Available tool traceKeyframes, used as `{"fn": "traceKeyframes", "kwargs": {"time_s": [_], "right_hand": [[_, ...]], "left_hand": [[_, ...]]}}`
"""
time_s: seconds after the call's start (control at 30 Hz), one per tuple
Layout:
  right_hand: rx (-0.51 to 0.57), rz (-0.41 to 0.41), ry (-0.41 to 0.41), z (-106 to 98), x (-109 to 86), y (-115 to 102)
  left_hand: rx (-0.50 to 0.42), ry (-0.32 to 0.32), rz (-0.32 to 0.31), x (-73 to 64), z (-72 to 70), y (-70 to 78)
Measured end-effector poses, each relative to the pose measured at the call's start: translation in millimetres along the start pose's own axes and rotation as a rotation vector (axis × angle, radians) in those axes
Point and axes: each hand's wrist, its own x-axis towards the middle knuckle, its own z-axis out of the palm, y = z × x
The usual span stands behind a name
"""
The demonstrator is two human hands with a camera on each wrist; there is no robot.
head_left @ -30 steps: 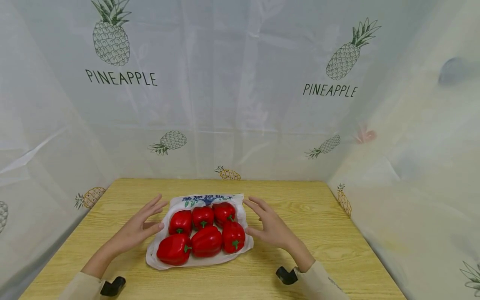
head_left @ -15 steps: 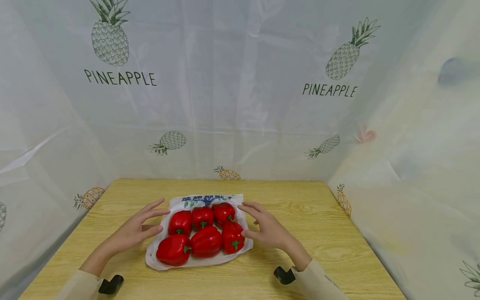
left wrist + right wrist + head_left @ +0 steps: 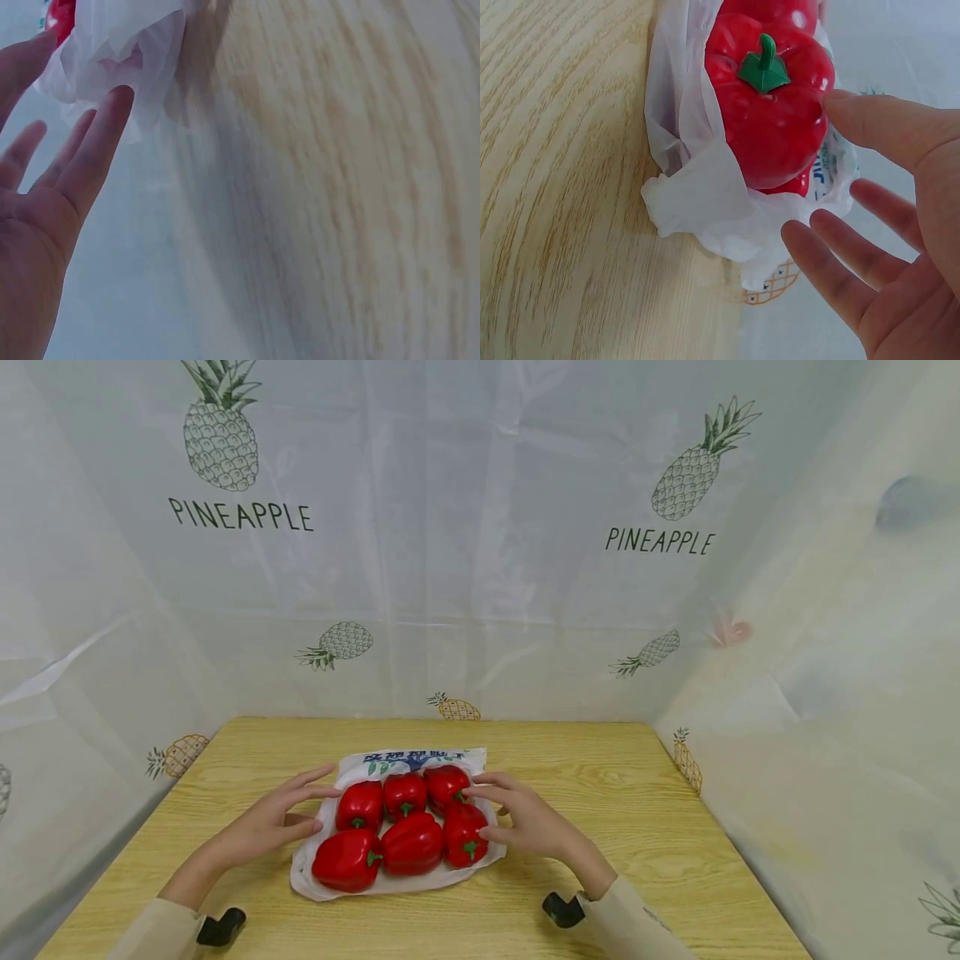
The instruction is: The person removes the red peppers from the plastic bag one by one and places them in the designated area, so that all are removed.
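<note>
Several red bell peppers (image 3: 412, 843) with green stems lie in two rows on a white plastic bag (image 3: 420, 883) with blue lettering and a printed tree. My left hand (image 3: 262, 828) is at the bag's left side, fingers spread and relaxed. In the left wrist view its fingertips come right at the crumpled bag edge (image 3: 112, 45). My right hand (image 3: 528, 818) reaches over the bag's right edge, its thumb and fingers apart. In the right wrist view the thumb (image 3: 885, 124) is right at the side of a bell pepper (image 3: 772, 120), and the other fingers are spread near the bag.
A wood-grain table (image 3: 645, 877) lies under the bag. Pale curtains (image 3: 465, 568) printed with pineapples hang behind it and along both sides. Black wrist-camera mounts (image 3: 221, 928) sit at both sleeves.
My right hand has moved left, from beside the bag to over its right edge by the peppers. My left hand has shifted only slightly. The peppers and the bag stay in place.
</note>
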Motion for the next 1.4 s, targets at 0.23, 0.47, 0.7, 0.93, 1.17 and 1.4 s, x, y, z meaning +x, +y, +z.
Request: {"fn": "traceKeyframes", "kwargs": {"time_s": [0.23, 0.47, 0.7, 0.93, 1.17, 1.4], "right_hand": [[-0.014, 0.003, -0.040, 2, 4.5, -3], [-0.013, 0.025, -0.078, 7, 7.0, -2], [-0.013, 0.047, -0.116, 10, 8.3, -2], [-0.061, 0.046, -0.144, 13, 10.0, -4], [-0.071, 0.047, -0.153, 15, 11.8, -4], [-0.059, 0.055, -0.151, 15, 12.4, -5]], "left_hand": [[0.021, -0.009, 0.026, -2.7, 0.4, -1.9], [0.000, -0.036, 0.013, -3.8, 2.5, -1.2], [0.008, -0.025, 0.010, -3.9, 5.5, -4.2], [0.028, 0.001, 0.002, -3.4, 8.4, -4.1], [0.055, 0.003, 0.003, -5.2, 9.7, 1.4], [0.023, -0.011, 0.001, -7.7, 9.4, 0.9]]}}
